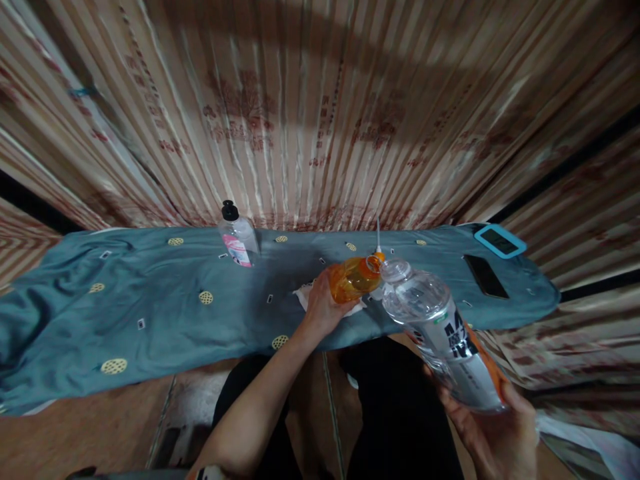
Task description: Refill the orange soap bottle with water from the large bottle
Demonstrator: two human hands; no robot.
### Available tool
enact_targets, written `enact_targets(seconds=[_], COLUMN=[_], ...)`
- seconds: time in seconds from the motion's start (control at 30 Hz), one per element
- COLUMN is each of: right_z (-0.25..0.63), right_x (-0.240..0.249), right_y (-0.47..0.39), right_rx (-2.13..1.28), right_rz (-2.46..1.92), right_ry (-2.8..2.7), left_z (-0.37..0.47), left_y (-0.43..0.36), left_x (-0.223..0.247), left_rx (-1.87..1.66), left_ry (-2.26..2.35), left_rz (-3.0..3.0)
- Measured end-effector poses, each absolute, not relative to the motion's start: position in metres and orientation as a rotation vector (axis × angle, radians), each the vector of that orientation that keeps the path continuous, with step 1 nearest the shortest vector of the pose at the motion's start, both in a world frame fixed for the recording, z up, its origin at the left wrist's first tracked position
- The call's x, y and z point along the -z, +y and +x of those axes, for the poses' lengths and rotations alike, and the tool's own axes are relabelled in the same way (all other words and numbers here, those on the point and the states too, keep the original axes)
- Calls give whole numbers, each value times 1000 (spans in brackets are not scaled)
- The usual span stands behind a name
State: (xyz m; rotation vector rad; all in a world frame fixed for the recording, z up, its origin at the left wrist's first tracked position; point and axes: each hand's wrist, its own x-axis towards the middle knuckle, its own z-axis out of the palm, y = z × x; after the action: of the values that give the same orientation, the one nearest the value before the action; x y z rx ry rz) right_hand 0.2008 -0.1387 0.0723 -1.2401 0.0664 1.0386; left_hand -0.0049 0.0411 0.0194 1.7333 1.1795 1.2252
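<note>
The left hand (323,303) is wrapped around the small translucent orange bottle (347,281) above the blue-green cloth-covered table (170,293); the right hand (506,433) grips the large clear plastic bottle (423,300) low. Their mouths nearly meet; unsteady tilting could perhaps spill any liquid.

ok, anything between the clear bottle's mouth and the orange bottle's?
Nothing visible. The clear bottle in the right hand has its mouth right by that of the orange bottle in the left hand. The thin white nozzle shows beyond them, not between. Can't tell if the rims touch.
</note>
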Motion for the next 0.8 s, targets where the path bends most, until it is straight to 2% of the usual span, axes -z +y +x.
enact_targets(seconds=[0.43, 0.8], right_z=[237, 221], right_x=[-54, -90], right_y=[-152, -145], right_rx=[-1075, -996], right_rz=[-1272, -1387], right_ry=[-23, 70], left_z=[-5, -4], left_y=[38, 38], left_x=[-23, -26], left_rx=[-1171, -1181], left_ry=[1168, 1151], left_rz=[1756, 1762])
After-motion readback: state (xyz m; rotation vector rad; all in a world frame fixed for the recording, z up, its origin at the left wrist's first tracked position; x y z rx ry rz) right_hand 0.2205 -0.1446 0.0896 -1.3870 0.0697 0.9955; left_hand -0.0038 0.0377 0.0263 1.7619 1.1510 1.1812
